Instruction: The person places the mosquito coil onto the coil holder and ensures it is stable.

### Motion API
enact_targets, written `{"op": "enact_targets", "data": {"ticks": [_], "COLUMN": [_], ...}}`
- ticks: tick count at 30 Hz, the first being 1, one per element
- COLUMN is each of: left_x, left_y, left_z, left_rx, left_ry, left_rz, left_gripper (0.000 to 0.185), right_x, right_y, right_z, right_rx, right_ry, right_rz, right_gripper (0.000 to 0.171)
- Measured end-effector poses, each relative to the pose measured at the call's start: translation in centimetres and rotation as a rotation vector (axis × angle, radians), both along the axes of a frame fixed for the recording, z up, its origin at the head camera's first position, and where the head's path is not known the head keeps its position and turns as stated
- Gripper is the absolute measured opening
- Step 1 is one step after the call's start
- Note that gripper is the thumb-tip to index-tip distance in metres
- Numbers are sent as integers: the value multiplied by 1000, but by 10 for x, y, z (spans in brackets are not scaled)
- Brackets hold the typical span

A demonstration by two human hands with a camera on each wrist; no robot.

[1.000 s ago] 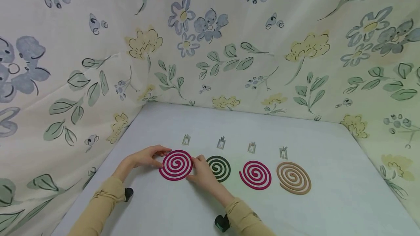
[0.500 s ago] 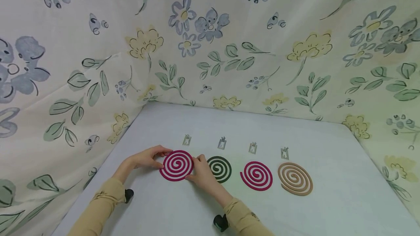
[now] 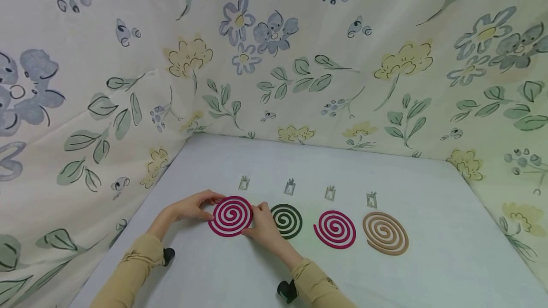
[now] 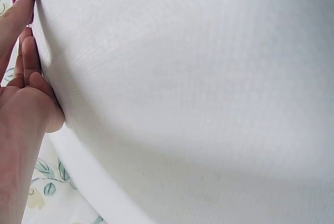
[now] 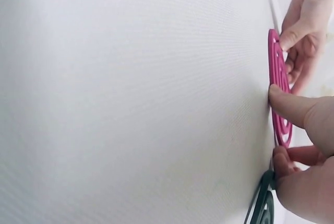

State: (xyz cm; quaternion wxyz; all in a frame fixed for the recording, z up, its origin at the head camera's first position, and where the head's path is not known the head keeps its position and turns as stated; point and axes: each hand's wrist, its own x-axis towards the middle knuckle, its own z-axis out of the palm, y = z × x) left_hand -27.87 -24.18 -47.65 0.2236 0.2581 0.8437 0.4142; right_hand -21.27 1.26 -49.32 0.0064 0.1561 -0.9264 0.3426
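Now, change: almost none against a second ago; both hands stay at the rim of the pink coil (image 3: 230, 216), which lies flat on the table (image 3: 299, 165).
Meaning: judged an edge grip being set, coil not yet lifted.
Left hand (image 3: 185, 209): fingertips pinch the coil's left rim.
Right hand (image 3: 264, 227): thumb and fingers pinch the right rim; the dark green coil (image 3: 288, 221) just beyond it.
Further right: second pink coil (image 3: 335, 229), tan coil (image 3: 385, 233).
Behind the hands: four small metal stands (image 3: 289, 187).
Writing: none readable.
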Motion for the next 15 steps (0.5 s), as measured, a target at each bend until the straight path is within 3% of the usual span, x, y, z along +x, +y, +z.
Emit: {"op": "enact_targets", "data": {"ticks": [15], "left_x": [-5], "left_y": [1], "left_z": [-4], "left_rx": [33], "left_ry": [-39], "left_rz": [2], "left_gripper": [58], "right_x": [6], "right_y": [3], "right_z": [2], "right_rx": [-48], "right_ry": [-15], "right_rz": [-19], "right_gripper": [66]}}
